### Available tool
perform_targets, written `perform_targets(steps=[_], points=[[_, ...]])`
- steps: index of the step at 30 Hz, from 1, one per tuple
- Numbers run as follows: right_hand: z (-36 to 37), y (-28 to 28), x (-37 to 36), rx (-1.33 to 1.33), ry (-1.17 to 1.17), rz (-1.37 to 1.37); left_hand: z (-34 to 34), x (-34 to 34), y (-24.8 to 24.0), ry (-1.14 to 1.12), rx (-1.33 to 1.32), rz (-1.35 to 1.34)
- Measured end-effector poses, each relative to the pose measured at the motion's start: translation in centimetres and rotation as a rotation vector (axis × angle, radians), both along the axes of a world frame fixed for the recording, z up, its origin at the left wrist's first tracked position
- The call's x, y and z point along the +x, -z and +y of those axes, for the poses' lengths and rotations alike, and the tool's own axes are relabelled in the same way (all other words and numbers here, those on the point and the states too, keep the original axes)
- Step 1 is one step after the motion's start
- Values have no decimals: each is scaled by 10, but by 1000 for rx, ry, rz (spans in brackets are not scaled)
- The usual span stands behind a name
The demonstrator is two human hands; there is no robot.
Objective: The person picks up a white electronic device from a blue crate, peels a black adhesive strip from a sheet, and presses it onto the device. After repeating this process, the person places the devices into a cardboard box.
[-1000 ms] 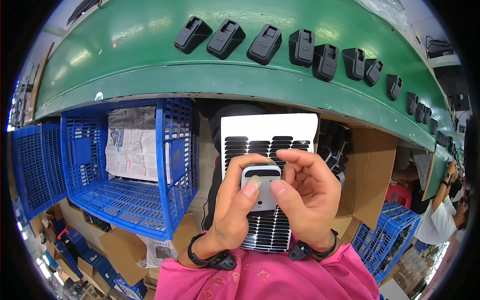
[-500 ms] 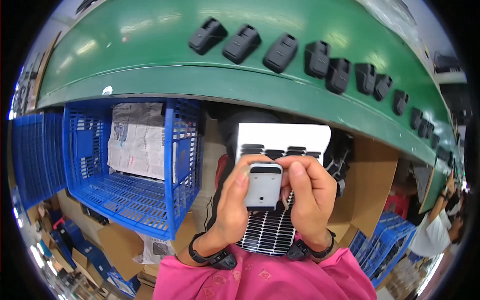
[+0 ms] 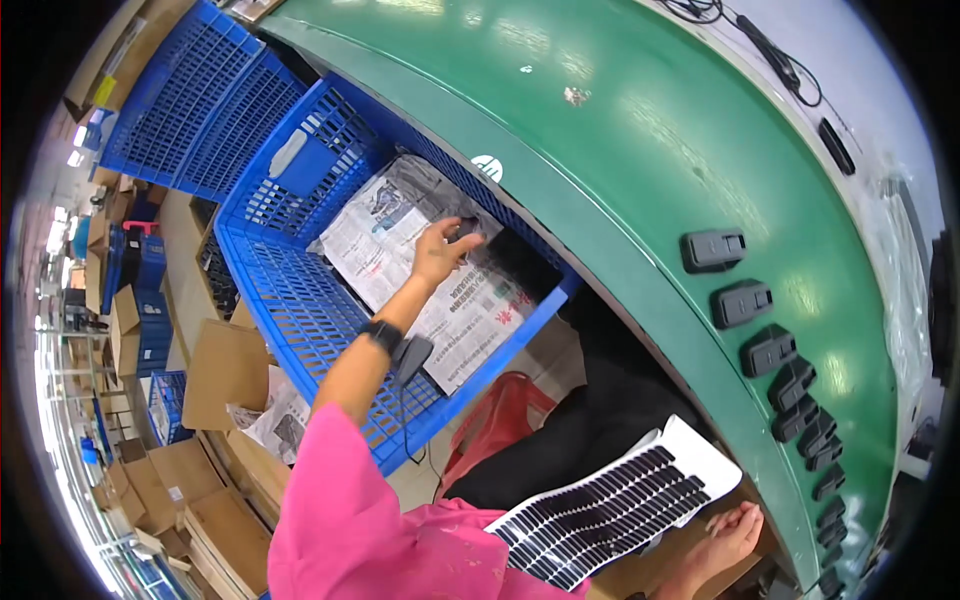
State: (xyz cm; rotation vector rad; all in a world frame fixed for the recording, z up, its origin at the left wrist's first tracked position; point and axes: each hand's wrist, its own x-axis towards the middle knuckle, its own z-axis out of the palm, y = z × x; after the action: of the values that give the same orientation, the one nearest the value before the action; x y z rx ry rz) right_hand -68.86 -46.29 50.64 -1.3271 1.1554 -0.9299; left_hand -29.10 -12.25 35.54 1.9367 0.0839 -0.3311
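My left hand (image 3: 438, 252) reaches into a blue plastic crate (image 3: 290, 290), over newspaper (image 3: 400, 235) lining it. Thumb and fingers curl round a small dark object (image 3: 466, 229), mostly hidden, its kind unclear. More dark items (image 3: 522, 262) lie beside it in the crate's shaded side. At the lower right, below the bench edge, my right hand (image 3: 735, 532) is closed with its fingertips together; whatever it may pinch is too small to make out. Between my arms, a white sheet of black oblong stickers (image 3: 600, 510) lies across my lap.
A green bench (image 3: 620, 130) curves along the right, bearing a row of black plastic casings (image 3: 742, 302) and a black cable (image 3: 770, 50). Another blue crate (image 3: 200, 110) stands behind the first. Under the bench is a red stool (image 3: 495, 410); cardboard boxes (image 3: 225, 375) stand at left.
The grey device with black ends, held in both hands before, no longer shows clearly. My left hand has moved left into the crate; my right hand is lower right. The view has turned left.
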Motion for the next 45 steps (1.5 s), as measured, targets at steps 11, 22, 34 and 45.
perform_targets(steps=[11, 22, 34, 45], points=[[-26, 60, -80, 13, -1, 375, -35, 56, 147, 271, 664, -469], [2, 44, -50, -74, -185, 484, 26, 44, 102, 227, 604, -555], [65, 15, -39, -74, -76, 337, -224, -53, -214, 771, 431, -1145], [68, -10, 1, -697, -313, 684, -199, -70, -236, 648, -383, -208]])
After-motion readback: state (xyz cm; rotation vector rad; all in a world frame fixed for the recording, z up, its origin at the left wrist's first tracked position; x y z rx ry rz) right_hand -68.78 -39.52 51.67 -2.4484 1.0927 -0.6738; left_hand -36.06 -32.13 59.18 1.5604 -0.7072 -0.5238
